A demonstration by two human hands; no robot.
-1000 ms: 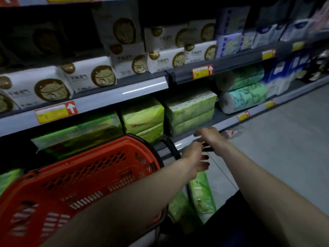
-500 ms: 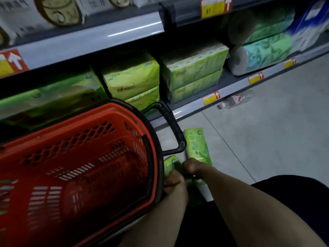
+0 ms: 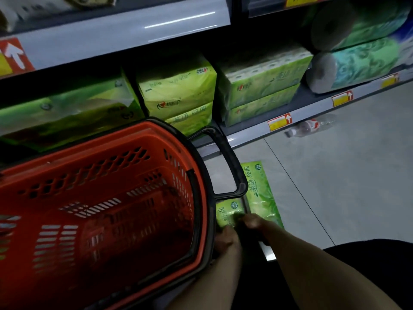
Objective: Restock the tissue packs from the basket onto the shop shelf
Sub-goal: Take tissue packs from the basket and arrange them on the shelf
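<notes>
Shop shelf (image 3: 245, 139): runs across the top from 9 o'clock to 3 o'clock, a grey edge rail with red and yellow price tags; the bottom level holds stacked green tissue packs.
Basket (image 3: 93, 211): a red plastic shopping basket with slotted walls, filling the 8 o'clock area; nothing shows inside it. Its black handle (image 3: 225, 162) is folded out toward 1 o'clock.
Floor (image 3: 346, 175): pale grey tiles at 3 o'clock.
Shelved stock: bright green tissue bundles (image 3: 178, 95) at 12 o'clock, paler bundles (image 3: 261, 90) beside them at 1 o'clock, wrapped paper rolls (image 3: 357, 63) at 2 o'clock.
Long tissue pack (image 3: 260, 193): green, lying flat on the floor just right of the handle, near 5 o'clock from centre.
Second tissue pack (image 3: 228, 213): green, on the floor between the basket rim and the long pack, partly hidden by the hands.
Right hand (image 3: 251, 221): fingers curled down onto the near end of the tissue packs; whether it has a firm hold, I cannot tell.
Left hand (image 3: 226, 240): just beside the basket rim, fingers bent over the second tissue pack; its grasp is too dark to tell.
Bottle (image 3: 310, 126): clear plastic, lying on its side on the floor below the shelf edge at 2 o'clock.
</notes>
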